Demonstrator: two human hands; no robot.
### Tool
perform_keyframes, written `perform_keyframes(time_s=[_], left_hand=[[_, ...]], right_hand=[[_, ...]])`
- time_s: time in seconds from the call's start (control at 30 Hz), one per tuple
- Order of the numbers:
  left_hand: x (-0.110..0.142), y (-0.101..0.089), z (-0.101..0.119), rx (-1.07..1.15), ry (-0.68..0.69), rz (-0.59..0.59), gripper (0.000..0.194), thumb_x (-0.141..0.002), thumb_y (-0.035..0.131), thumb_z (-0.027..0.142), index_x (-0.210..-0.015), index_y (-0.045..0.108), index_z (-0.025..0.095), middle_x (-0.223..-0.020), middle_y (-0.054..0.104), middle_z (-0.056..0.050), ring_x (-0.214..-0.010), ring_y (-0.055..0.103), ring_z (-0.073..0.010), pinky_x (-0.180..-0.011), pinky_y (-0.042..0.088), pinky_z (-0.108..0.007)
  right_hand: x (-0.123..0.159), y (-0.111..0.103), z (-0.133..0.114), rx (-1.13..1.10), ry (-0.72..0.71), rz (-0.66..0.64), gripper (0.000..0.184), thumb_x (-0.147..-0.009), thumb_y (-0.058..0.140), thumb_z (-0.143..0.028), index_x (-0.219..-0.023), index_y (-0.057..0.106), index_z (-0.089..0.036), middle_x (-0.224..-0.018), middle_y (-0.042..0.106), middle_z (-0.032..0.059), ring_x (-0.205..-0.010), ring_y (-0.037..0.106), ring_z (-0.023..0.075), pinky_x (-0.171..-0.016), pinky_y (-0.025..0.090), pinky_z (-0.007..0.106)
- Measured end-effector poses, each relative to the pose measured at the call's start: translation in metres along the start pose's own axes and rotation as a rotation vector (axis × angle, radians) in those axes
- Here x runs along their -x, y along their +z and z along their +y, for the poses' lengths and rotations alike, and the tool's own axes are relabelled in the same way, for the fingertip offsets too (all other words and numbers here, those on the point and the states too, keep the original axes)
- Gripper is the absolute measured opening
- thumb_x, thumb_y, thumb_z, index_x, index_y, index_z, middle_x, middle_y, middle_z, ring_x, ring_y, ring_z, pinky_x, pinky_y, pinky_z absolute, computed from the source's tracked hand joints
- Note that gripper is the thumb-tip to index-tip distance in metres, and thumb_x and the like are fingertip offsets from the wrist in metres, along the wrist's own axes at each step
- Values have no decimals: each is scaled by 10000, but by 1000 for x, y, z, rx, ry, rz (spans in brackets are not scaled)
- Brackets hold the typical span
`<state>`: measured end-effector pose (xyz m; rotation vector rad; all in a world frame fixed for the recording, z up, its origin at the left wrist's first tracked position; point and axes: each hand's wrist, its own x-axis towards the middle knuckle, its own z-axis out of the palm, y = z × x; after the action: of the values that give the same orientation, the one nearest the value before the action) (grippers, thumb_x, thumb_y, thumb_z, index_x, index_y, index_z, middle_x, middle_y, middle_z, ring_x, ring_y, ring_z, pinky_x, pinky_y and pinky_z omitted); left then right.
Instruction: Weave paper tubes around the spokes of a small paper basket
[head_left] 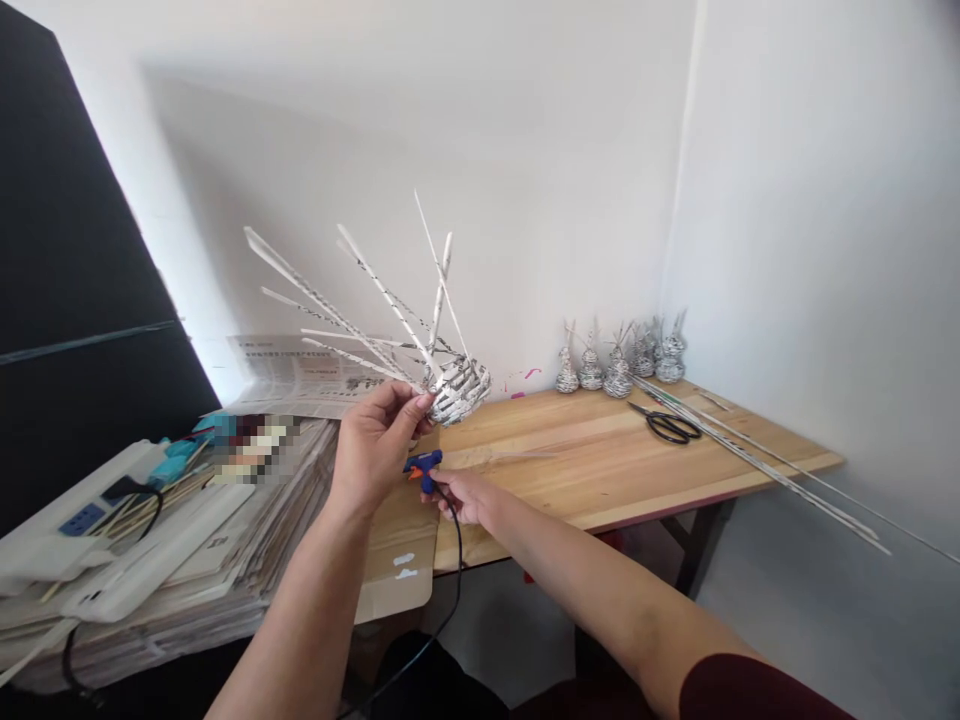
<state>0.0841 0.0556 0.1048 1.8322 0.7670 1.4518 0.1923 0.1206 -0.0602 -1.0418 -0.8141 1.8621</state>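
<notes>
My left hand (375,445) is closed on a small woven basket of rolled newspaper (459,388), held up above the wooden table (600,470). Several long paper tubes (337,310) stick out of the basket, fanning up and to the left. My right hand (465,495) grips a blue hot glue gun (424,466) just below the basket, nozzle pointing left. The gun's black cord (454,580) hangs down past the table's front edge.
Several small woven paper figures (619,365) stand at the back near the wall corner. Black scissors (671,425) and long paper tubes (765,465) lie at the right, the tubes overhanging the edge. At the left, a newspaper stack (247,520) bears a white power strip (82,515).
</notes>
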Motion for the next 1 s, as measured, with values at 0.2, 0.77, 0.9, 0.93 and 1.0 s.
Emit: perform_keyframes(time_s=[0.2, 0.77, 0.9, 0.93, 1.0], left_hand=[[3, -25, 0, -31, 16, 134, 155, -856, 721, 320, -805, 657, 188, -609, 644, 24, -566, 586, -99, -560, 457, -188], [27, 29, -30, -21, -178, -125, 241, -793, 744, 379, -860, 739, 148, -720, 717, -35, -640, 648, -146, -597, 480, -243], [32, 35, -30, -10, -200, -144, 226, -783, 738, 361, -864, 745, 150, -761, 738, -48, -647, 661, -151, -593, 475, -248], [33, 36, -30, -6, -205, -146, 230, -785, 737, 364, -868, 745, 149, -765, 740, -50, -649, 665, -151, -591, 471, -247], [34, 36, -30, 2, -214, -150, 242, -789, 737, 374, -875, 742, 147, -759, 740, -49, -652, 670, -153, -589, 467, -246]], right_hand=[[64, -26, 22, -61, -229, 92, 188, -798, 678, -229, -903, 527, -189, -696, 650, -37, -531, 624, 102, -482, 396, 198], [243, -33, 21, 195, -661, 247, 397, -902, 641, -553, -1084, 632, -200, -660, 518, -32, -504, 494, 100, -414, 298, 220], [247, -30, 23, 387, -717, 294, 411, -939, 586, -554, -1072, 654, -172, -634, 499, -34, -516, 472, 108, -492, 420, 266], [246, -30, 24, 418, -735, 317, 411, -949, 574, -549, -1086, 651, -169, -635, 498, -36, -521, 474, 109, -508, 436, 270], [245, -31, 25, 479, -768, 370, 399, -966, 557, -528, -1111, 642, -167, -651, 503, -34, -538, 480, 111, -536, 458, 272]])
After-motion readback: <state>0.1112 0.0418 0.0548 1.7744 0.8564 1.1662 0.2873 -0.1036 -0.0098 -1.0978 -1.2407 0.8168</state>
